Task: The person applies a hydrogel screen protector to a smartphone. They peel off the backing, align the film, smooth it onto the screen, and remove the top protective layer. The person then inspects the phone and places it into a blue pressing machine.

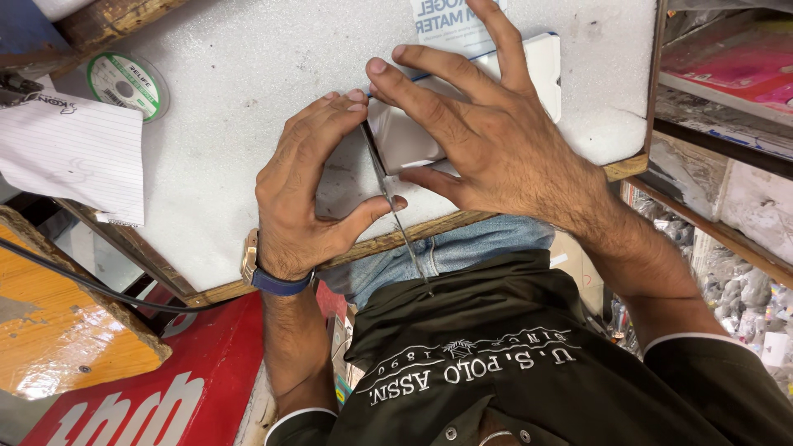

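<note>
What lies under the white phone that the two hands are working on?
Under the phone lies a white foam sheet on a wooden bench. The right hand covers much of the phone, and the left hand holds thin tweezers at its edge, so the contact area is hidden.

Small repair stall or workshop. A worn wooden-edged counter (429,227) topped with a white foam sheet (223,124) serves as the work surface. A round green-labelled spool of fine wire (124,81) and a torn sheet of lined paper (74,161) lie on it; cluttered wooden shelves (727,124) of packaged goods stand alongside.
</note>
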